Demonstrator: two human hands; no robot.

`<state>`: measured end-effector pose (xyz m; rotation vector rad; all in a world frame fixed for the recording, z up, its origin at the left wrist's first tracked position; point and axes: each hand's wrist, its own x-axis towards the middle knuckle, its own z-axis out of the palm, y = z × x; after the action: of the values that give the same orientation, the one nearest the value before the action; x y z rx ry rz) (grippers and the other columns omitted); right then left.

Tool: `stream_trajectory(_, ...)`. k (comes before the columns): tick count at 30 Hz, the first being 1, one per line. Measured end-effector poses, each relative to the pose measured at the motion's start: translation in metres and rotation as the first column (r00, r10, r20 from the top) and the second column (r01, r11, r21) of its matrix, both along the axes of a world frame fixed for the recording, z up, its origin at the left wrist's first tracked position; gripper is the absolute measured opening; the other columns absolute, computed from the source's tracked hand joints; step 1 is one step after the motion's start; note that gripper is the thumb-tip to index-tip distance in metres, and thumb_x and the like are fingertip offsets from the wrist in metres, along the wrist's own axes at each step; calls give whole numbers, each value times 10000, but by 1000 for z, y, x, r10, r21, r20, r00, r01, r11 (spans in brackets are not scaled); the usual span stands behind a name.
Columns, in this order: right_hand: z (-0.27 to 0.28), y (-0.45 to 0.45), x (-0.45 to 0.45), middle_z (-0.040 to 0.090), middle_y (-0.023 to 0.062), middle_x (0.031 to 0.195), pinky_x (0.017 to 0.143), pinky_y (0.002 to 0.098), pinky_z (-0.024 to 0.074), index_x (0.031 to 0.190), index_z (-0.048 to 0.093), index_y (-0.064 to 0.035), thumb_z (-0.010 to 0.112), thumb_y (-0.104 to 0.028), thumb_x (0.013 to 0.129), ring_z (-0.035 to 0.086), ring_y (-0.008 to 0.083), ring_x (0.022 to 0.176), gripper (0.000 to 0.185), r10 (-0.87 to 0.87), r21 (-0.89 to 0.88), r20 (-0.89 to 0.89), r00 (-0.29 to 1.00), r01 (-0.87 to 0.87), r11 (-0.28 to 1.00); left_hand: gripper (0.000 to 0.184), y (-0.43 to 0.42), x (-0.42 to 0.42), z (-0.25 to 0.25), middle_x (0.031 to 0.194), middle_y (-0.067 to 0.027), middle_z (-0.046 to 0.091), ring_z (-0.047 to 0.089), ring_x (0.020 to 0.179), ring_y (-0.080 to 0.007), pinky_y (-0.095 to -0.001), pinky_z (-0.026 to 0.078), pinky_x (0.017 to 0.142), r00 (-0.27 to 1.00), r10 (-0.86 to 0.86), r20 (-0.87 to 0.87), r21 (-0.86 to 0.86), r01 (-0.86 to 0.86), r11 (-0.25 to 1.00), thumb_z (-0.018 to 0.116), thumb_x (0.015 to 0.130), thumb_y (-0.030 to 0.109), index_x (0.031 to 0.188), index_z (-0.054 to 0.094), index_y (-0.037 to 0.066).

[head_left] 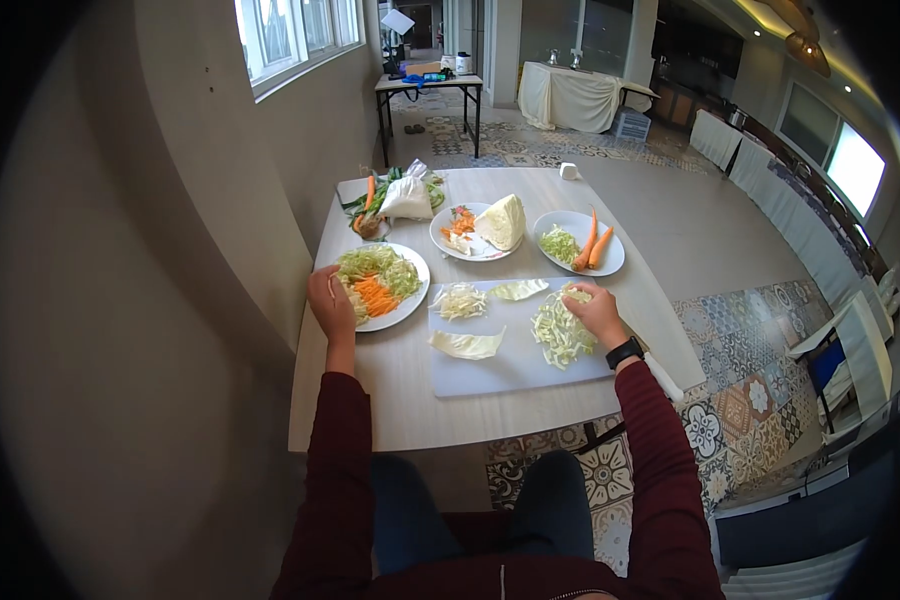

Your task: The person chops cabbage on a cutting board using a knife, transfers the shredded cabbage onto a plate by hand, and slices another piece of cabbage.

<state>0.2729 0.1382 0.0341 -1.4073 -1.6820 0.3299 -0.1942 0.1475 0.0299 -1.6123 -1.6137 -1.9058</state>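
My left hand is at the near left side of a white plate, fingers curled over its rim by the pale shreds. Whether it grips the rim or some shreds is hidden. That plate holds shredded carrot and pale green shreds. On the right of a white cutting board, my right hand pinches at a heap of shredded cabbage. A cabbage leaf piece, a smaller leaf piece and a pale shredded pile also lie on the board.
Behind the board, one plate carries a cabbage wedge and carrot bits. Another plate has carrots and green shreds. A plastic bag sits among vegetables at back left. A knife lies right of the board.
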Motion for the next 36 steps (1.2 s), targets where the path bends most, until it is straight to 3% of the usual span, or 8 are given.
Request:
stream_trajectory(3,-1,8,7,712,96,915,757,305,529,1060,697,3,760,-303,818,667,165,816,395,-8,-206,-236,972,-42,978,164,-1,-3,2,1013,-124,615,561,1000,-317,-426,424,923,994,61,-90,24,-59,998,492,931,77,1019,626,41)
stream_trajectory(8,14,3,4,666,20,903,695,266,522,1071,660,-38,698,-260,886,633,97,773,292,-61,-335,-745,665,-293,895,165,-3,-2,4,1027,-127,614,554,1012,-333,-449,411,933,989,101,-109,38,-97,995,499,933,104,1026,622,45)
stream_trajectory(13,24,9,-5,650,56,893,476,317,539,1108,605,-59,643,-317,922,648,175,682,320,-127,-320,-880,457,-375,870,166,1,-3,3,1022,-125,615,556,1011,-336,-449,413,927,991,112,-66,42,-110,993,497,931,108,1023,623,49)
stream_trajectory(16,40,16,-19,653,77,896,470,309,542,1090,603,-57,626,-336,931,647,187,669,322,-91,-243,-956,278,-580,778,179,5,-9,-3,1015,-125,620,558,1011,-339,-454,416,923,992,128,-7,44,-128,991,471,950,117,1018,621,46)
stream_trajectory(28,111,67,-192,670,97,996,573,376,598,1165,565,-59,558,-360,982,681,220,732,352,89,-189,-951,296,-785,590,375,11,-18,-16,1163,-167,629,542,1149,-343,-431,379,1030,976,39,215,14,-44,999,340,1032,230,1111,639,20)
stream_trajectory(29,92,102,-196,671,102,1025,587,376,590,1191,578,-74,538,-371,993,684,216,788,359,164,-199,-935,316,-845,496,352,14,-15,-17,1171,-164,627,543,1158,-343,-436,384,1030,978,47,205,18,-51,999,355,1025,214,1109,638,23)
stream_trajectory(32,80,137,-255,670,86,1029,643,355,574,1214,595,-69,563,-346,986,675,195,834,360,239,-312,-834,497,-783,538,339,12,-13,-17,1209,-173,612,531,1198,-344,-444,384,1044,980,79,182,-13,-78,997,366,1019,204,1114,642,32)
stream_trajectory(36,58,146,-322,677,32,999,740,323,537,1153,631,-49,590,-276,979,655,159,845,288,212,-256,-800,561,-639,725,347,15,-15,-20,1228,-169,609,531,1199,-342,-448,385,1041,981,113,160,-58,-104,993,361,1023,215,1120,647,43)
